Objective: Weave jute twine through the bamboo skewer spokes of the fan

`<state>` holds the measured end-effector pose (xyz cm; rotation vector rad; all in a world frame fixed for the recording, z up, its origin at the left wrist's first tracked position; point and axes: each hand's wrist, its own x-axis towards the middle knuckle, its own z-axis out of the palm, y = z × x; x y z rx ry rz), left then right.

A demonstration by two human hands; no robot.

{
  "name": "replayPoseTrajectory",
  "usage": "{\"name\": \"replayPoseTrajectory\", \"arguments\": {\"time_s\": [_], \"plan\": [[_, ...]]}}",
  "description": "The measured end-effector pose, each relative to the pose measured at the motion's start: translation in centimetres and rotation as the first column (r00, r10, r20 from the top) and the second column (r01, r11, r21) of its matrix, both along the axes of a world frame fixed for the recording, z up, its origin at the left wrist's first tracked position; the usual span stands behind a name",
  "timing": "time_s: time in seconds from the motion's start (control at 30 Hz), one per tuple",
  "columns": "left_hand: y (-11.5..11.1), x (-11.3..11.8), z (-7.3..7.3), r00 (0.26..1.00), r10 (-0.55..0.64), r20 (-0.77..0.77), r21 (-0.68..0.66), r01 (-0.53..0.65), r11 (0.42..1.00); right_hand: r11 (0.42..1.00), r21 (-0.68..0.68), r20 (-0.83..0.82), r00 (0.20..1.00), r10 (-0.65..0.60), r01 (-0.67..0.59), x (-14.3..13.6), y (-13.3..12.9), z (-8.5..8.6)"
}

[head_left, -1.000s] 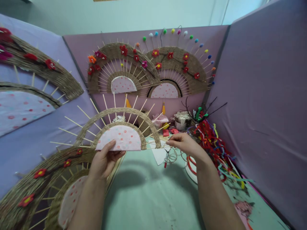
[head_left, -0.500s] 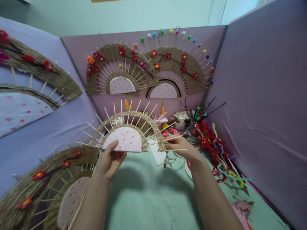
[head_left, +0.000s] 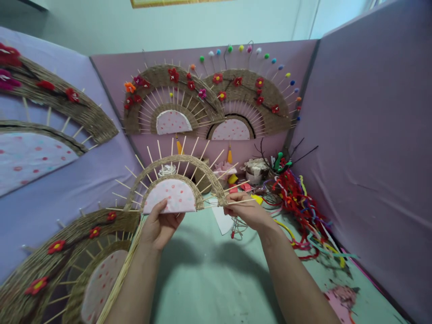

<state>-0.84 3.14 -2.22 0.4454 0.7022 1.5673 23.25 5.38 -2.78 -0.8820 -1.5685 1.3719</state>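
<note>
A half-round woven fan frame point(head_left: 175, 194) with a pink dotted centre and thin sticks fanning outward is held upright above the table. My left hand point(head_left: 164, 225) grips the lower edge of its centre, thumb in front and fingers behind. At the frame's right end, my right hand point(head_left: 245, 209) is closed on the woven band and lowest sticks; some fingertips are hidden. A long bundle of straw-coloured cord point(head_left: 121, 281) hangs from the fan's left end along my left forearm.
Finished fans point(head_left: 172, 74) with red flowers hang on the pink panel, and others stand at left. Colourful pipe cleaners point(head_left: 293, 198) and dark twigs lie at right. Behind the fan are pots point(head_left: 254, 171), white paper point(head_left: 222, 218) and a red-tipped tool point(head_left: 233, 234).
My right hand has moved left and slightly up with the fan's right end, which now tilts a little. The cord along my left forearm shows more clearly.
</note>
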Motion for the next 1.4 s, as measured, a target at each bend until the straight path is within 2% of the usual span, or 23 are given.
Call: {"name": "replayPoseTrajectory", "arguments": {"time_s": [0.17,0.3,0.43,0.57,0.67,0.83,0.97,1.03,1.13,1.23,1.4], "plan": [[-0.5,1.5,-0.1,0.999,-0.045,0.028,-0.032,0.046,0.998,0.991,-0.003,0.063,0.989,0.133,-0.133,-0.4,-0.5,0.3],[-1.2,2.9,0.0,0.987,-0.158,0.025,-0.073,0.160,0.984,0.973,0.001,0.095,0.968,0.231,-0.232,-0.4,-0.6,0.3],[-1.9,3.9,-0.2,0.967,-0.237,0.098,-0.108,0.247,0.963,0.977,0.027,0.157,0.966,0.204,-0.211,-0.3,-0.7,0.4],[-2.5,5.0,-0.3,0.942,-0.258,0.214,-0.136,0.291,0.947,0.982,-0.007,0.230,0.955,0.188,-0.191,-0.1,-0.8,0.7],[-2.9,5.6,-0.3,0.927,-0.253,0.278,-0.137,0.299,0.944,0.975,-0.034,0.252,0.942,0.219,-0.218,0.1,-0.8,0.6],[-3.0,6.1,-0.9,0.916,-0.289,0.277,-0.106,0.328,0.939,0.954,-0.018,0.241,0.925,0.294,-0.299,0.7,-1.0,0.6],[-3.1,6.4,-1.8,0.906,-0.329,0.267,-0.103,0.366,0.925,0.964,-0.007,0.284,0.924,0.257,-0.267,0.8,-1.5,1.0],[-3.2,6.6,-1.9,0.900,-0.360,0.245,-0.104,0.394,0.913,0.962,-0.007,0.249,0.931,0.266,-0.272,0.7,-1.7,1.2],[-3.4,6.8,-1.8,0.894,-0.388,0.224,-0.095,0.416,0.904,0.960,0.075,0.208,0.946,0.249,-0.270,0.6,-1.9,1.3],[-3.5,6.6,-1.6,0.879,-0.418,0.229,-0.073,0.443,0.893,0.964,0.176,0.275,0.950,0.148,-0.201,0.8,-1.9,1.5],[-3.8,6.1,-1.3,0.824,-0.517,0.232,-0.019,0.536,0.844,0.948,0.292,0.343,0.939,0.024,-0.130,1.4,-2.0,1.9]]}}
